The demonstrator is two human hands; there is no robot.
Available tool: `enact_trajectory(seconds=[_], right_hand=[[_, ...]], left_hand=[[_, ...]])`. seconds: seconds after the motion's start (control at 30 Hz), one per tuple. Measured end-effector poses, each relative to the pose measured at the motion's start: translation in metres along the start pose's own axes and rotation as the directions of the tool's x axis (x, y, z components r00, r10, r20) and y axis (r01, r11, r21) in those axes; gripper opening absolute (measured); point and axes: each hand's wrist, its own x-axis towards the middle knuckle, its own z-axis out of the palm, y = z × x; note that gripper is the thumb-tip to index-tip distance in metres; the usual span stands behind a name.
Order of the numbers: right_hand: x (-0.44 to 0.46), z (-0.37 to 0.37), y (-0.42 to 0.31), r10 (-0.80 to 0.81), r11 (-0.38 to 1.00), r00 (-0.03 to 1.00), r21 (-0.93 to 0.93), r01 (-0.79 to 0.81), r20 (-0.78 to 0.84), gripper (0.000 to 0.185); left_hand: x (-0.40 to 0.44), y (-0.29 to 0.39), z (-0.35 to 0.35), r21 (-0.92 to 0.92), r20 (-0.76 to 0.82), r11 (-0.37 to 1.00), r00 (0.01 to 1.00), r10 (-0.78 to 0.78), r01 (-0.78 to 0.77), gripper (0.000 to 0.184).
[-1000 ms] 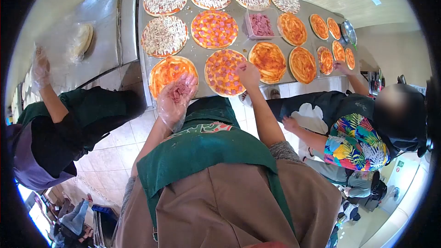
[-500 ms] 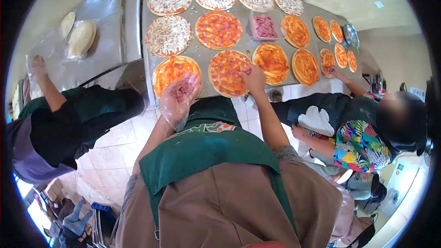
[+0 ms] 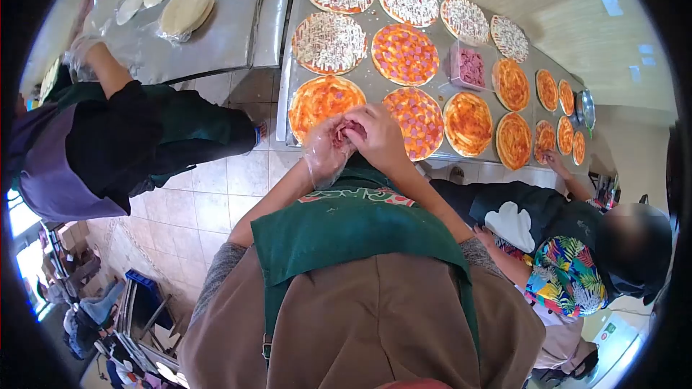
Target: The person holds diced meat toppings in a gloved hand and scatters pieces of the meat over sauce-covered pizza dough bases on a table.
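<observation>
My left hand [image 3: 326, 153], in a clear plastic glove, is cupped around diced ham [image 3: 339, 134]. Bent over that palm is my bare right hand [image 3: 380, 140], its fingertips closed in the ham pieces. Both hands are at the table's near edge. Just beyond them lies a pizza base with only red sauce [image 3: 324, 101]. To its right is a pizza dotted with ham cubes [image 3: 422, 115], partly covered by my right hand. A clear tub [image 3: 453, 65] of more diced ham stands farther back.
The metal table [image 3: 288, 75] carries several sauced bases, another ham pizza [image 3: 405, 54] and several cheese-topped pizzas [image 3: 329, 43]. A co-worker [image 3: 79, 158] works at the left table beside bagged dough rounds [image 3: 186, 11]. Another person [image 3: 566, 259] reaches over small pizzas at right.
My right hand has left the ham-dotted pizza and moved left into my cupped left palm. The view has turned, shifting the table rightward. The left co-worker's arm has moved.
</observation>
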Motion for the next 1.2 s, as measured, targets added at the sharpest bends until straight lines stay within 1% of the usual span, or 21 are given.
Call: enact_trajectory(seconds=[0.1, 0.17, 0.2, 0.23, 0.3, 0.4, 0.5, 0.6, 0.7, 0.8, 0.9, 1.0, 1.1, 1.2], right_hand=[[0.001, 0.005, 0.0, 0.05, 0.998, 0.997, 0.031, -0.052, 0.064, 0.02], [0.002, 0.004, -0.005, 0.196, 0.946, 0.973, 0.238, -0.221, 0.121, 0.018], [0.002, 0.003, -0.006, 0.262, 0.893, 0.951, 0.332, -0.303, 0.162, 0.017], [0.001, 0.006, -0.002, 0.281, 0.803, 0.937, 0.484, -0.348, 0.208, 0.017], [0.004, 0.011, 0.01, 0.292, 0.544, 0.908, 0.728, -0.417, 0.302, 0.016], [0.009, 0.005, 0.011, 0.332, 0.393, 0.818, 0.72, -0.572, 0.469, 0.019], [0.013, 0.008, 0.015, 0.341, 0.416, 0.763, 0.639, -0.646, 0.549, 0.02], [0.015, 0.012, 0.007, 0.273, 0.411, 0.755, 0.638, -0.652, 0.596, 0.023], [0.02, 0.022, 0.003, 0.233, 0.376, 0.741, 0.644, -0.666, 0.63, 0.026], [0.026, 0.025, -0.008, 0.222, 0.478, 0.763, 0.614, -0.628, 0.607, 0.026], [0.031, 0.033, -0.013, 0.222, 0.401, 0.735, 0.627, -0.667, 0.64, 0.026], [0.037, 0.04, -0.018, 0.209, 0.396, 0.712, 0.607, -0.689, 0.671, 0.025], [0.04, 0.051, -0.02, 0.164, 0.362, 0.666, 0.584, -0.726, 0.727, 0.024], [0.043, 0.061, -0.022, 0.132, 0.349, 0.641, 0.57, -0.744, 0.756, 0.023]], left_hand=[[-0.005, -0.001, 0.005, 0.027, -0.068, 0.999, 0.997, 0.033, -0.032, 0.036], [-0.017, 0.001, 0.022, 0.102, -0.064, 0.993, 0.995, 0.071, -0.065, 0.037], [-0.021, 0.002, 0.025, 0.138, -0.063, 0.987, 0.994, 0.091, -0.082, 0.038], [-0.023, 0.002, 0.023, 0.127, -0.078, 0.987, 0.991, 0.109, -0.098, 0.038], [-0.024, 0.006, 0.019, 0.109, -0.105, 0.985, 0.984, 0.143, -0.131, 0.039], [-0.03, 0.009, 0.017, 0.063, -0.064, 0.987, 0.986, 0.154, -0.15, 0.038], [-0.039, 0.008, 0.019, 0.058, -0.099, 0.976, 0.972, 0.213, -0.208, 0.038], [-0.048, 0.009, 0.018, 0.067, -0.156, 0.964, 0.952, 0.264, -0.256, 0.036], [-0.055, 0.012, 0.012, 0.034, -0.166, 0.956, 0.941, 0.294, -0.293, 0.036], [-0.058, 0.014, 0.001, 0.01, -0.139, 0.94, 0.931, 0.339, -0.34, 0.037], [-0.069, 0.014, -0.003, -0.024, -0.13, 0.927, 0.921, 0.367, -0.373, 0.038], [-0.081, 0.013, -0.009, -0.034, -0.107, 0.908, 0.905, 0.412, -0.417, 0.039], [-0.091, 0.012, -0.016, -0.031, -0.122, 0.886, 0.882, 0.455, -0.462, 0.038], [-0.099, 0.013, -0.022, 0.028, -0.119, 0.867, 0.86, 0.497, -0.497, 0.037]])
